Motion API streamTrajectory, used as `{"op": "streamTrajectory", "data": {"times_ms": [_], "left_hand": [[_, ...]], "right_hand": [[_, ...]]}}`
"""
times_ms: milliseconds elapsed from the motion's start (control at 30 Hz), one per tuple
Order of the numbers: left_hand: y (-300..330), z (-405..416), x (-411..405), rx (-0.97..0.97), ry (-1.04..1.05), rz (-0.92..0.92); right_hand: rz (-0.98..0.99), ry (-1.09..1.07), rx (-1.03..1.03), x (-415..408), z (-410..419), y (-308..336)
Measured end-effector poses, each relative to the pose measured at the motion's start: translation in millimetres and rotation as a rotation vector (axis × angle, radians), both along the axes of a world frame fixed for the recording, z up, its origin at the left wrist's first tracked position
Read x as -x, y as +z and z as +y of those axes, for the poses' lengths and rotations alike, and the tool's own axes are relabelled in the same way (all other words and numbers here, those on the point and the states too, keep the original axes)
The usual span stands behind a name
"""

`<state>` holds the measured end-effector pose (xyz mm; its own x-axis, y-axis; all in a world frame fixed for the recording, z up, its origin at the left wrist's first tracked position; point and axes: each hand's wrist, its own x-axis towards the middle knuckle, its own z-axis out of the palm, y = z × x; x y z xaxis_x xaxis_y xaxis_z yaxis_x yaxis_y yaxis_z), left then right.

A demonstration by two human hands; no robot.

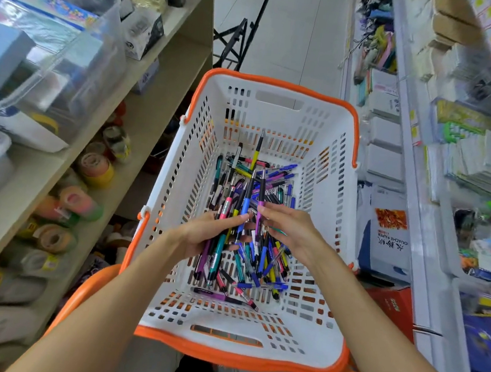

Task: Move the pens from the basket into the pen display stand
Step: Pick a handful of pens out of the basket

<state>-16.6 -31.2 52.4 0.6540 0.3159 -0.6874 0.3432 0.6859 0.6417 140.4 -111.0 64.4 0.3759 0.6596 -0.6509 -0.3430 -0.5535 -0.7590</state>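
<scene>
A white basket with an orange rim (279,83) hangs in front of me, its floor covered by a heap of coloured pens (260,263). My left hand (203,233) grips a bundle of several pens (232,211) that stick up over the heap. Just to the right, my right hand (291,227) pinches a purple pen (261,193) and holds it upright against that bundle. No pen display stand can be made out.
Beige shelves on the left carry clear plastic bins (49,53) and rolls of tape (94,170). White racks on the right hold paper packs (385,230) and stationery. A tiled aisle floor (299,34) runs ahead beyond the basket.
</scene>
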Motion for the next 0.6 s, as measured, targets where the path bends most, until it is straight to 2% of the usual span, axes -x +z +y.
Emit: {"op": "streamTrajectory", "data": {"times_ms": [167, 300, 467, 600], "left_hand": [[5.8, -2.9, 2.6, -0.011, -0.04, 0.003], [2.8, -2.9, 5.8, -0.089, -0.153, 0.037], [-0.1, -1.0, 7.2, -0.143, -0.251, 0.046], [1.7, 4.7, 4.4, -0.177, -0.319, 0.058]], "right_hand": [[0.087, 0.03, -0.075, -1.1, -1.3, 5.3], [0.034, 0.15, -0.006, -2.6, 0.9, 9.9], [0.142, 0.306, 0.077, -10.3, 10.3, 17.0], [-0.019, 0.472, 0.11, -10.0, 16.8, 17.3]]}}
